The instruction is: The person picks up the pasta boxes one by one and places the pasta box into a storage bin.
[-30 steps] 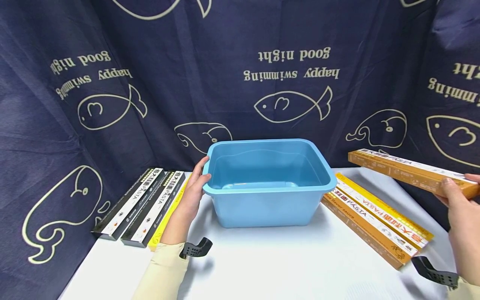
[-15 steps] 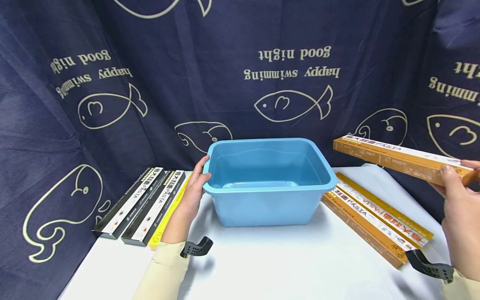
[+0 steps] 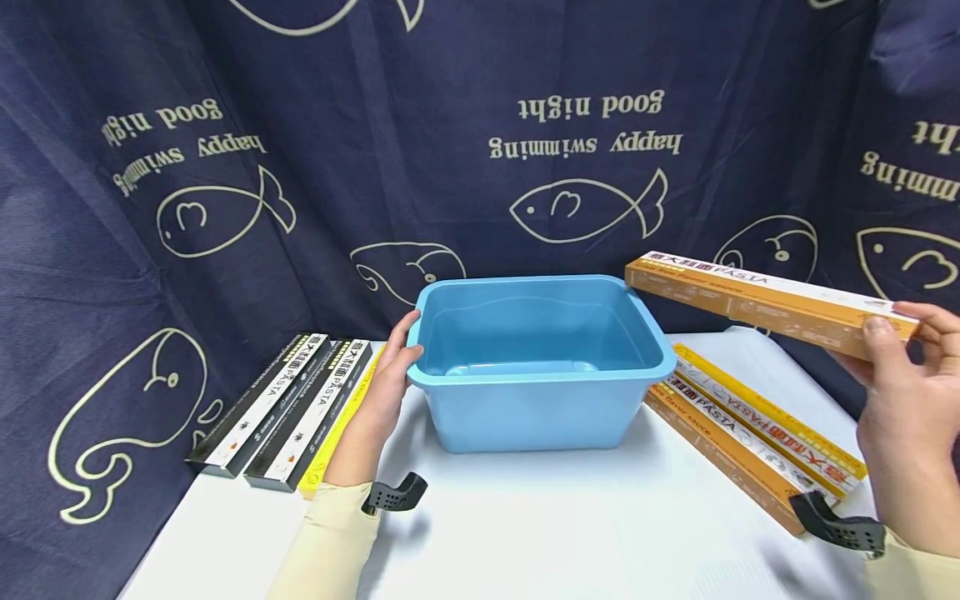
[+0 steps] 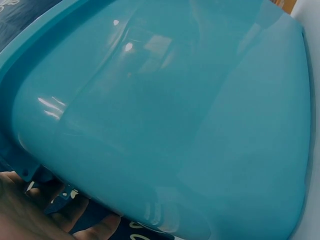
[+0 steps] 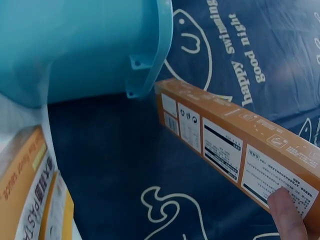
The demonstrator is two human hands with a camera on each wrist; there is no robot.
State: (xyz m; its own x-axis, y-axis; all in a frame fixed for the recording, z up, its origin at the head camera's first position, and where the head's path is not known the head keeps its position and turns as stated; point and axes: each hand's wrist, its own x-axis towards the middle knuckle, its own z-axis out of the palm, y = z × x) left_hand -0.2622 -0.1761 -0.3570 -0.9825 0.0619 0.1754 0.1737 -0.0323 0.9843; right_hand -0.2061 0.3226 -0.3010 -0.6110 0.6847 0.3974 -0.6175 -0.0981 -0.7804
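Leftward and slightly upward since a second ago, the right hand (image 3: 911, 392) had carried a long orange-and-white cardboard pasta box (image 3: 757, 296), while the left hand (image 3: 390, 375) had stayed where it was. The right hand's fingers were closed around the near end of the box, the thumb pressed along its orange side. The left hand's fingers gripped the left rim of a rectangular light-blue plastic tub (image 3: 532, 417) with rounded corners.

The held box was raised off the table, its far end by the tub's rear right corner; whether the two touched could not be told. Its orange side, facing the person, carried the words "Crab Roe flavor sauce".

The tub stood upright on a white cloth-covered table (image 3: 555, 525). Just right of it lay a second orange-and-white box (image 3: 723, 450), alongside a slim yellow-and-white box (image 3: 765, 417). To the left, two long black-and-white boxes (image 3: 258, 408) lay side by side, with a yellow box (image 3: 336, 433) next to them, partly hidden by the left forearm.

Behind everything hung a dark-blue fabric curtain (image 3: 450, 183) printed with pale fish outlines and upside-down lettering.
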